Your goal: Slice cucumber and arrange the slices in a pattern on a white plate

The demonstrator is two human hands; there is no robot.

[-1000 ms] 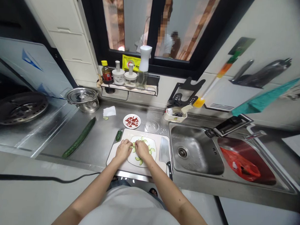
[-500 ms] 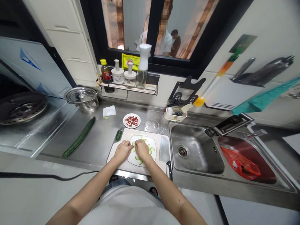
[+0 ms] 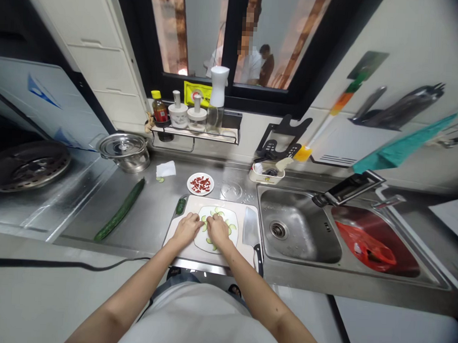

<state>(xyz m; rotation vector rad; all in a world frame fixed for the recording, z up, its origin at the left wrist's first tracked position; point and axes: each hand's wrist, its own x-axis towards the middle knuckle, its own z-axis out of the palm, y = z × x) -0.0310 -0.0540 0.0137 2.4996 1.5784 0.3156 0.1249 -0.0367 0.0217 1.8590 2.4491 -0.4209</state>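
Observation:
A white plate (image 3: 230,238) with thin green-edged cucumber slices (image 3: 231,227) lies on the cutting board (image 3: 250,209). Over the plate's left side, my left hand (image 3: 187,228) has its fingers closed at the tips on a cucumber slice. Close beside it, my right hand (image 3: 218,228) is curled over the plate's middle, its fingertips pinched at a slice and partly hidden. A short cucumber piece (image 3: 181,206) rests at the board's upper left corner. On the board's right side lies a knife (image 3: 251,228), its black handle towards me.
A whole cucumber (image 3: 121,211) lies to the left, before a lidded steel pot (image 3: 125,149). Behind the board are a small plate of red bits (image 3: 200,184) and a white paper (image 3: 166,169). To the right is a double sink (image 3: 298,225) with a red bag (image 3: 365,251).
The view has shifted very slightly. Both hands stay over the plate with almost the same pose, and the slices look nearly unchanged.

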